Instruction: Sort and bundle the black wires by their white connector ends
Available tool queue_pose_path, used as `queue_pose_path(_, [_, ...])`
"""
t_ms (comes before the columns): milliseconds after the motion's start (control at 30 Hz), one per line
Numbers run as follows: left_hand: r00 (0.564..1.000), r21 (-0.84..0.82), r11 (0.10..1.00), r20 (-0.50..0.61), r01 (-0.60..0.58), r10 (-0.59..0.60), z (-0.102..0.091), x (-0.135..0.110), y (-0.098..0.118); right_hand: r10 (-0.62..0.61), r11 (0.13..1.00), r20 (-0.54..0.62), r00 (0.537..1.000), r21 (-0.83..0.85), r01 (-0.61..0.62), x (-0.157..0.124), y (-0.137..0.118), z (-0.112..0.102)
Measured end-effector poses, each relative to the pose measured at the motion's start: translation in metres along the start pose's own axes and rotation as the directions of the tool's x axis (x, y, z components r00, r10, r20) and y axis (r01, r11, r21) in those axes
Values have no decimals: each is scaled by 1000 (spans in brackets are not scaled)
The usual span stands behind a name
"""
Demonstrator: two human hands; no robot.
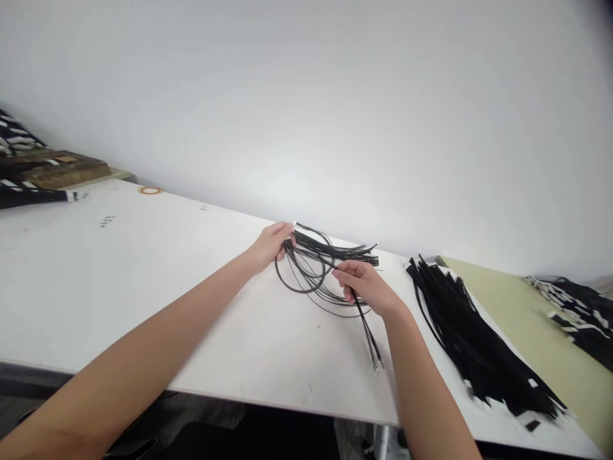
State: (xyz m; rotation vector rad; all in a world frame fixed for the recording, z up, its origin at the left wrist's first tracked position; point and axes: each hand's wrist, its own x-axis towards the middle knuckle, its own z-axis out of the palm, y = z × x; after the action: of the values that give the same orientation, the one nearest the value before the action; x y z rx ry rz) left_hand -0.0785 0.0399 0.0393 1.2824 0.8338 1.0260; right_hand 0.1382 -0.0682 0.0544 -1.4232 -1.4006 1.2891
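Observation:
Thin black cables (306,287) lie in loose loops on the white table between my hands. My left hand (275,246) is closed on the gathered cables near a white end piece. To the right, my right hand (361,284) pinches a black cable, whose split ends hang down toward the front with small clear tips (377,368). Behind my hands rests a bundle of cut black cable ends (345,251), partly hidden by the loops.
A large pile of black cables with white tags (460,332) lies at the right. Beyond it is a yellow-green surface (507,313) with more cables (579,313). An orange tape roll (151,190) sits at the back left, near a brown stack (71,172). A white wall (306,108) rises behind.

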Motion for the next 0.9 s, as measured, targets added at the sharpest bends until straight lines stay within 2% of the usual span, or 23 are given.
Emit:
queue_pose_path(67, [998, -66, 997, -29, -52, 50, 0, 1, 0, 29, 999, 150, 988, -21, -26, -4, -2, 3])
queue_pose_path(167, [993, -148, 983, -50, -111, 104, 2, 1, 1, 87, 992, 340, 937, -115, -50, -8, -3, 6])
queue_pose_path(233, [992, -194, 973, -47, -123, 116, 4, -1, 2, 124, 986, 397, 909, -154, -67, -8, -2, 8])
queue_pose_path(300, [993, -238, 964, -30, -120, 116, 7, -4, 4, 122, 988, 326, 938, -134, -82, -6, 0, 8])
queue_pose_path(367, [994, -273, 956, -13, -109, 110, 10, -7, 7, 86, 995, 179, 980, -73, -74, -3, 1, 9])
queue_pose_path(433, [995, -295, 951, 1, -96, 101, 13, -10, 8, 48, 999, 79, 996, -10, -47, 0, 3, 10])
queue_pose_path(467, [995, -301, 949, 8, -91, 98, 14, -12, 9, 32, 999, 65, 997, 20, -33, 1, 4, 10])
queue_pose_path(600, [994, -291, 956, 83, -43, 70, 17, -14, 8, -37, 974, 31, 999, 227, 29, 4, 6, 13])
queue_pose_path(733, [987, -213, 976, 163, 50, -15, 16, -15, 6, -95, 929, -158, 983, 342, 144, 9, 7, 9])
queue_pose_path(800, [967, -138, 984, 242, 116, -80, 15, -16, 7, -111, 908, -254, 961, 367, 202, 12, 7, 6])
queue_pose_path(900, [902, -8, 979, 391, 203, -184, 15, -21, 9, -121, 889, -370, 921, 372, 267, 15, 9, 3])
